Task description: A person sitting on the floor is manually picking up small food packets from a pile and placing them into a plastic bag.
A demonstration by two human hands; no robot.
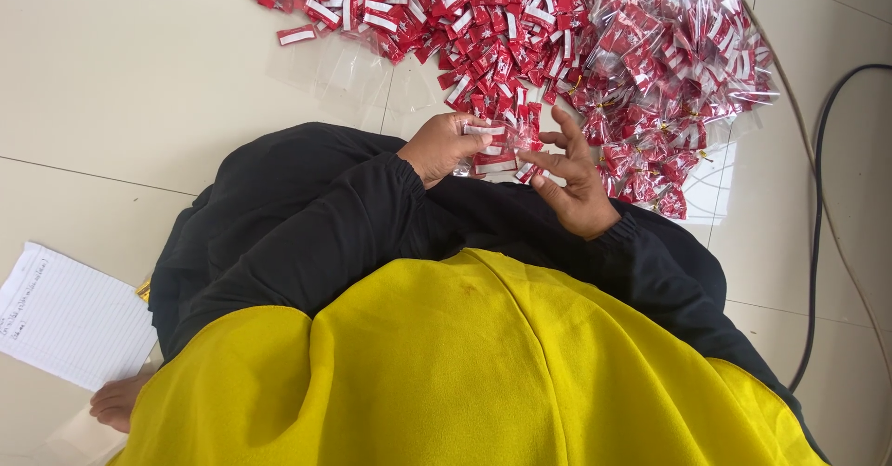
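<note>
From the head camera, the left hand (pixel 444 145) pinches a few red-and-white sachets (pixel 497 145) above the lap; the right hand (pixel 574 187), fingers spread, steadies them. Best keep the edges squared, close to the floor's far heap of sachets (pixel 520 29).

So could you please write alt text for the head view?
Seated on a tiled floor, a person's left hand and right hand hold small red-and-white sachets beside a large pile of sachets.
</note>
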